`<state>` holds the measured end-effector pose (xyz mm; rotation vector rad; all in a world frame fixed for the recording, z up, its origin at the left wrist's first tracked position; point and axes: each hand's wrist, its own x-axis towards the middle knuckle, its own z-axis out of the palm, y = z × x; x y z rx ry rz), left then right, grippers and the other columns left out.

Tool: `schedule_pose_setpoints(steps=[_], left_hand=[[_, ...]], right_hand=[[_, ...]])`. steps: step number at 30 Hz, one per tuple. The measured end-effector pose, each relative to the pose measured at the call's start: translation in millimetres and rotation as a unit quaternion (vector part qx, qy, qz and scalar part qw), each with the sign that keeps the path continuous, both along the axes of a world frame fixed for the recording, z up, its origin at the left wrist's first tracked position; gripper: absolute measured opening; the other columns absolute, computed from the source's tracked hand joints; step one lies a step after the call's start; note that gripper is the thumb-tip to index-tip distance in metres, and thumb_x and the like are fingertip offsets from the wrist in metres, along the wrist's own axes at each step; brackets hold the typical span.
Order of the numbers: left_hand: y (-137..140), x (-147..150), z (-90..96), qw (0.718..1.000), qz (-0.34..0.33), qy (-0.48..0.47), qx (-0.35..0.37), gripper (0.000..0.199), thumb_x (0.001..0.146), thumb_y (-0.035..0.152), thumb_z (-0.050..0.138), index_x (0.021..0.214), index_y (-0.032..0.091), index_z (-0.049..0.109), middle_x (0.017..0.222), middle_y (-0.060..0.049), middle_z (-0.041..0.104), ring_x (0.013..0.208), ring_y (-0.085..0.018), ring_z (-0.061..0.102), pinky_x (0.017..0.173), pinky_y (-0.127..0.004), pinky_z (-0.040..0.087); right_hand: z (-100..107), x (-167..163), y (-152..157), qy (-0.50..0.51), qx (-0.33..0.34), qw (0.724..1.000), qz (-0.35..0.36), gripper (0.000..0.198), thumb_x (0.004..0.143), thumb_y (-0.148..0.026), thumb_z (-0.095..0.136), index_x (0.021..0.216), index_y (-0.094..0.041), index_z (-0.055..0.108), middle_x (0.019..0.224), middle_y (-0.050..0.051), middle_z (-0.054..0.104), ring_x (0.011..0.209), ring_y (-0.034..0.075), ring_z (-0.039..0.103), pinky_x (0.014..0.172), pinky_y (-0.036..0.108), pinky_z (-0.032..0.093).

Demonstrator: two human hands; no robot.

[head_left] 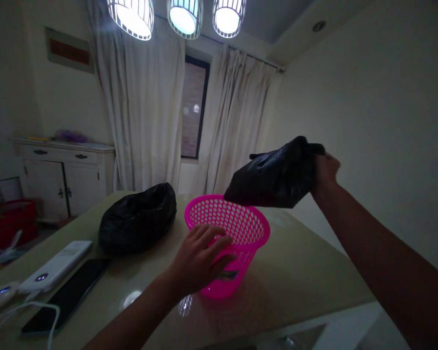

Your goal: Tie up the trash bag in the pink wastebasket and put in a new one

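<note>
Your left hand [200, 260]: fingers loosely spread, cupping near wall of pink basket [253, 228], steadying it on table [306, 272]; your right hand [324, 172]: fist closed on bunched black bag [273, 180], held above basket's far rim; bag unopened, basket unlined; lining remains; second black bag [136, 221] lies left of basket; phone [67, 296], power bank [56, 267] at table's left edge.

Pink perforated basket [241, 223], black bags [273, 177], white cabinet [63, 175].

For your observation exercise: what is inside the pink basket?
The pink basket shows only its own perforated wall inside. The left hand and the black bag in the right hand hide its bottom.
</note>
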<state>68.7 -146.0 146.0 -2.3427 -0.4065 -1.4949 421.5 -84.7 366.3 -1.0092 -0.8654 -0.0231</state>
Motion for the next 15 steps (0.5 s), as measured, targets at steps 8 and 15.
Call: schedule_pose_setpoints(steps=[8,15], left_hand=[[85.8,-80.9,-95.4,0.884,0.314,-0.059,-0.341,0.029,0.103,0.028,0.051,0.121,0.014,0.068,0.113,-0.017,0.075,0.103,-0.032,0.073,0.088,-0.044,0.056],[93.9,-131.8,-138.8,0.777,0.409,0.020,-0.479,0.047,0.090,0.025,0.055,0.130,0.008,0.073,0.129,-0.029,0.072,0.124,-0.050,0.068,0.103,-0.066,0.052]], right_hand=[[-69.8,57.5,-5.0,-0.146,-0.057,0.972,-0.173,0.036,0.085,-0.025,0.050,0.113,-0.018,0.071,0.111,0.011,0.076,0.102,0.023,0.063,0.101,0.041,0.049],[-228.0,92.7,1.1,-0.233,-0.129,0.941,-0.207,0.048,0.072,-0.023,0.048,0.117,-0.019,0.064,0.116,0.016,0.072,0.114,0.034,0.067,0.110,0.052,0.053]])
